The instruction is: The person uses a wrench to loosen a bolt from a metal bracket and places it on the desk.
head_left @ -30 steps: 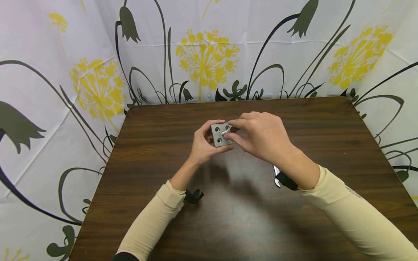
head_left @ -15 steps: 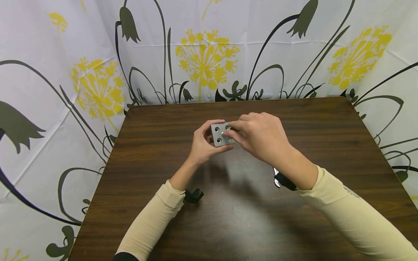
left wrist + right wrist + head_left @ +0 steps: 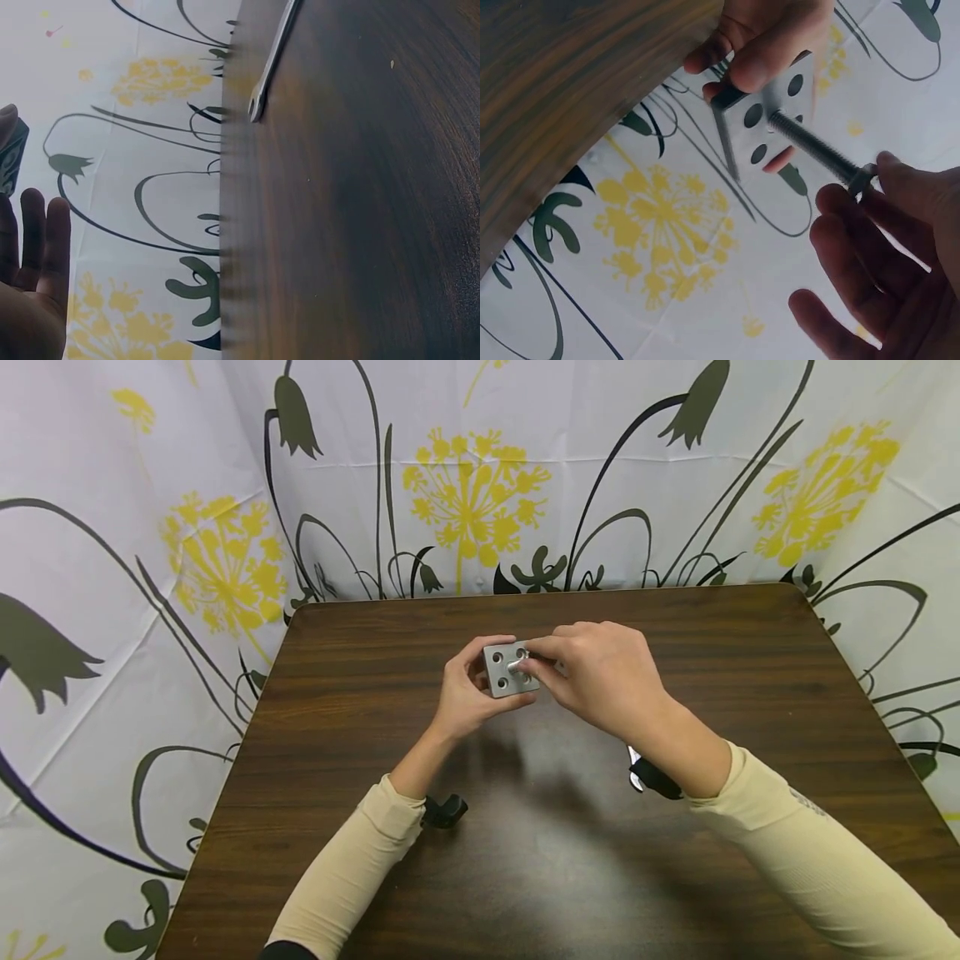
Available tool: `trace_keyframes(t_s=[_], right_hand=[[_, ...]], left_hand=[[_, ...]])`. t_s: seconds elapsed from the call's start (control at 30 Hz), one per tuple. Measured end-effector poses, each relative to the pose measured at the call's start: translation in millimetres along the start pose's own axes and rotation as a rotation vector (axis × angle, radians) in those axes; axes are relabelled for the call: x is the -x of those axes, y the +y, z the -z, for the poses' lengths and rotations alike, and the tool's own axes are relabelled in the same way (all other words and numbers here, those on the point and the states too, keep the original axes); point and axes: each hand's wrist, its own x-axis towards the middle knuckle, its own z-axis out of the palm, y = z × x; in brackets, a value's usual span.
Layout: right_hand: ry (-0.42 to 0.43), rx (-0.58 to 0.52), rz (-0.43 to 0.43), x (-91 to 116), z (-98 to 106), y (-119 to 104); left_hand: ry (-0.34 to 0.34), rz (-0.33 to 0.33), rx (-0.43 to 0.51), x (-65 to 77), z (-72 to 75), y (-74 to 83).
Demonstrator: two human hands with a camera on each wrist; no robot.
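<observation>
In the head view my left hand [image 3: 463, 693] grips a square grey metal plate [image 3: 512, 688] by its edges, thumb below and fingers above, over the table. The plate has round holes near its corners. A long threaded bolt [image 3: 817, 152] stands out from the plate's middle, its tip at the centre hole. My right hand [image 3: 603, 670] pinches the bolt's hex head [image 3: 861, 180] between thumb and index finger, while the other fingers hang loosely curled in the right wrist view. Only a corner of the plate [image 3: 11, 161] shows in the left wrist view.
A metal wrench [image 3: 274, 64] lies on the dark wood table [image 3: 360, 693]; in the head view my right wrist strap [image 3: 656, 778] partly covers it. A black wrist camera [image 3: 445, 811] sits at my left wrist. A flowered curtain [image 3: 472, 410] hangs behind the table.
My right thumb has shifted upward at the bolt from one second ago, and the fingers have drawn closer together. The left hand and the plate stay nearly still.
</observation>
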Motion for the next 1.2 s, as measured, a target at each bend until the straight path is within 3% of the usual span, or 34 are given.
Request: trace_keyframes(t_s=[0.2, 0.43, 0.67, 0.8, 0.9, 1.1, 1.2], right_hand=[[-0.025, -0.035, 0.084, 0, 2, 1], [-0.013, 0.013, -0.016, -1, 2, 0], [-0.058, -0.044, 0.065, 0, 4, 2], [-0.005, -0.044, 0.015, 2, 1, 1], [0.012, -0.025, -0.04, 3, -1, -1], [-0.042, -0.066, 0.024, 3, 1, 1], [-0.029, -0.07, 0.029, 3, 1, 2]], left_hand=[[0.006, 0.002, 0.001, 0.4, 0.2, 0.0], [0.004, 0.005, -0.001, 0.7, 0.8, 1.0], [0.001, 0.012, 0.003, 0.0, 2.0, -4.2], [-0.006, 0.0, 0.008, 0.6, 3.1, -10.7], [-0.011, 0.003, 0.005, 1.2, 1.3, -6.7], [-0.003, -0.001, 0.006, 0.5, -1.2, -2.6], [-0.003, -0.011, 0.01, -0.1, -1.2, -3.0]])
